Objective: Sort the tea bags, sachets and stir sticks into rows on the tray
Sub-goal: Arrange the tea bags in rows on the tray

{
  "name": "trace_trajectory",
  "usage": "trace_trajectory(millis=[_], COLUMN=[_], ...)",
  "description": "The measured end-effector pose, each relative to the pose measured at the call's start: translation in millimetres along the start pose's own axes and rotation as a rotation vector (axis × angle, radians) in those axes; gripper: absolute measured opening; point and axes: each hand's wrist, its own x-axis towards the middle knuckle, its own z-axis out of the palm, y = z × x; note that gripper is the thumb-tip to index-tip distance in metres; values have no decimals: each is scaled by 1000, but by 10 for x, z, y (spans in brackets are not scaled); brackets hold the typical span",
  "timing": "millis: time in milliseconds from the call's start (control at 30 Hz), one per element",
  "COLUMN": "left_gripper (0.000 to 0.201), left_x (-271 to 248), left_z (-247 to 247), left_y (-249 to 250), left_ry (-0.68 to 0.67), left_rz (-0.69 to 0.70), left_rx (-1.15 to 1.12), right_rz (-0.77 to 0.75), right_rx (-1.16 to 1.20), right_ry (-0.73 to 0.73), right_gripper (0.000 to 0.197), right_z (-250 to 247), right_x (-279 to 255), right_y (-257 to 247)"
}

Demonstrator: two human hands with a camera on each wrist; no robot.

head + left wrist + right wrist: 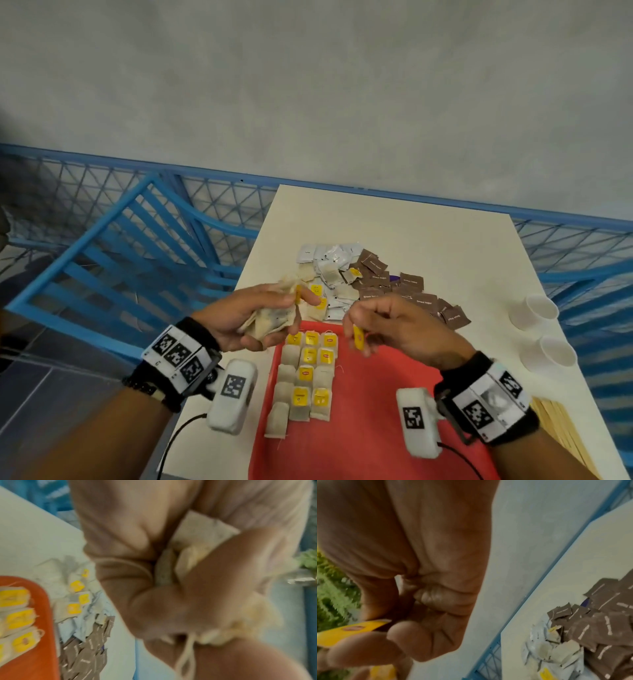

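left hand [250,317] raised over tray [376,404] corner, grip curled round tea bags [270,320] | right hand [400,327] raised beside it, grip pinched tag [358,337], long axis near upright

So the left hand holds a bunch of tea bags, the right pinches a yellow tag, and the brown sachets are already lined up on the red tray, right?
Not quite. The brown sachets lie in a loose heap on the table, beyond the red tray; the head view shows this. The rest holds.
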Motion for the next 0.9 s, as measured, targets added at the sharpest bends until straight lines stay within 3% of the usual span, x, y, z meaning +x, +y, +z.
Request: trace_trajectory(millis=[100, 200, 333, 433, 533, 600, 667, 800, 900], left_gripper=[46, 33, 27, 26, 32, 26, 32, 58, 40], left_x=[58, 266, 502, 613, 658, 630, 567, 532, 579], left_z=[-56, 65, 231, 261, 302, 385, 497, 617, 640], left_y=[-328, -596, -829, -956, -820, -557, -242, 118, 174], left_ry=[-6, 51, 127, 275, 461, 488, 500, 568, 609], left_rz=[-7, -98, -198, -215, -91, 42, 171, 281, 330], left_rx=[-51, 156, 270, 343, 363, 359, 378, 467, 529], right_rz=[-43, -70, -80, -83, -34, 24, 70, 94, 93], right_rx=[107, 174, 90, 31, -108, -256, -359, -367, -343], right_ry=[-6, 4, 71, 121, 142, 131, 103, 70, 16], right_gripper=[36, 35, 23, 25, 25, 25, 26, 25, 25], right_z=[-74, -122, -193, -278, -401, -479, -531, -557, -511], right_x=[-38, -26, -102, -228, -349, -420, -463, -462, -441], right_y=[-170, -372, -653, -838, -941, -966, -970, -971, -986])
